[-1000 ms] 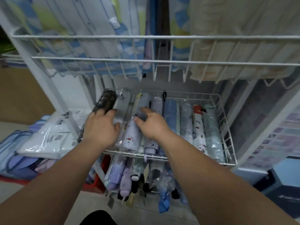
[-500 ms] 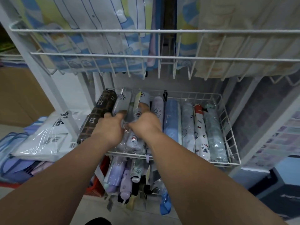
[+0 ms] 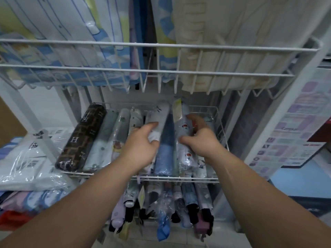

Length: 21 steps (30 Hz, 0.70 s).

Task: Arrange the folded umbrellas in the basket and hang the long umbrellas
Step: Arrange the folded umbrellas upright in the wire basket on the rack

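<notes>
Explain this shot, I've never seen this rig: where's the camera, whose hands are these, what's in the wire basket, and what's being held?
There is no machine here. A person works with bare hands, and the single camera sits on their head, looking forward and down, so both forearms reach in from the bottom edge. In front is a white wire basket filled with folded umbrellas lying side by side in clear wrap. Among them are a dark brown umbrella with an H pattern at the far left and a plain blue umbrella in the middle. The left hand grips a pale grey umbrella. The right hand curls round a white printed umbrella. Above is a second wire basket holding packaged cloth goods, and more umbrellas lie on a level below.
</notes>
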Each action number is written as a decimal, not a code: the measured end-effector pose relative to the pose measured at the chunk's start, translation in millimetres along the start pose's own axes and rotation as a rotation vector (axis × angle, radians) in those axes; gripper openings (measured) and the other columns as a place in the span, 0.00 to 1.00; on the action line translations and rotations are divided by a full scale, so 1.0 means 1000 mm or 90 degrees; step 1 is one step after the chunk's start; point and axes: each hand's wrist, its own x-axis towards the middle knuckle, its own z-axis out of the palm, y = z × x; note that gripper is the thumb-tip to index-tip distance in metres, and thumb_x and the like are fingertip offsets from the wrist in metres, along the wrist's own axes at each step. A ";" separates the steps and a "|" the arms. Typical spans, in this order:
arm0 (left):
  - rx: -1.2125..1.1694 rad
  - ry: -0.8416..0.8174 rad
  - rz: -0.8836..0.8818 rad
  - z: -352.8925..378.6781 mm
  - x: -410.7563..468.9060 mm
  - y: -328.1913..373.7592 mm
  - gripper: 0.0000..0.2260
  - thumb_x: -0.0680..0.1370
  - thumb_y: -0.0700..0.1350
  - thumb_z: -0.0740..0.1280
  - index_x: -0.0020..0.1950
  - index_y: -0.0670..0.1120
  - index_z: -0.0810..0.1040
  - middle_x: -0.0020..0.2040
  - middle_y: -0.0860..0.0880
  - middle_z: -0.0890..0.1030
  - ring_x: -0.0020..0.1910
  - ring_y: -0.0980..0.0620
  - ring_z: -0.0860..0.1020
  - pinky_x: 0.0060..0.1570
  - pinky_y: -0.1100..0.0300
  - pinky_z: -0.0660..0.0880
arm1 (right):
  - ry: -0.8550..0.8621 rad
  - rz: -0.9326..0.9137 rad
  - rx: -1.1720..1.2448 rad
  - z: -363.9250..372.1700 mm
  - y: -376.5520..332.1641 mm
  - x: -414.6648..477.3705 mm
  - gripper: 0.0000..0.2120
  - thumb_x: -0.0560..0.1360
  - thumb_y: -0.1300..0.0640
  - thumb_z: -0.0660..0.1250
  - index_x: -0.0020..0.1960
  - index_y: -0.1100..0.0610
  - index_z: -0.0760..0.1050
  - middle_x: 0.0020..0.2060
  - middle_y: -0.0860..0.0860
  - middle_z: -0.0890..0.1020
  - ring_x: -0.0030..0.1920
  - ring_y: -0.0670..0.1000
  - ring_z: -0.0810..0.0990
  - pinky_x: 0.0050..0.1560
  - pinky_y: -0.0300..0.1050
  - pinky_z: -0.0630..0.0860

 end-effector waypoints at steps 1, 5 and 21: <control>-0.035 -0.021 -0.010 0.015 0.002 0.006 0.26 0.78 0.42 0.64 0.75 0.59 0.69 0.71 0.47 0.71 0.49 0.42 0.81 0.43 0.60 0.75 | 0.005 0.011 0.005 -0.006 0.007 0.000 0.34 0.68 0.62 0.75 0.69 0.44 0.68 0.52 0.50 0.83 0.44 0.48 0.83 0.44 0.46 0.83; -0.037 -0.079 -0.033 0.062 0.006 0.024 0.26 0.80 0.44 0.62 0.78 0.57 0.65 0.75 0.45 0.67 0.56 0.40 0.80 0.55 0.52 0.79 | 0.017 0.035 -0.005 -0.019 0.031 0.001 0.38 0.65 0.55 0.76 0.72 0.42 0.66 0.60 0.50 0.81 0.50 0.49 0.83 0.48 0.44 0.82; 0.451 -0.149 0.195 0.050 0.024 0.007 0.27 0.81 0.61 0.57 0.79 0.57 0.59 0.82 0.50 0.53 0.80 0.47 0.50 0.76 0.39 0.48 | -0.008 -0.021 -0.166 0.008 0.052 0.005 0.37 0.75 0.45 0.71 0.79 0.46 0.59 0.73 0.47 0.70 0.70 0.51 0.73 0.61 0.34 0.67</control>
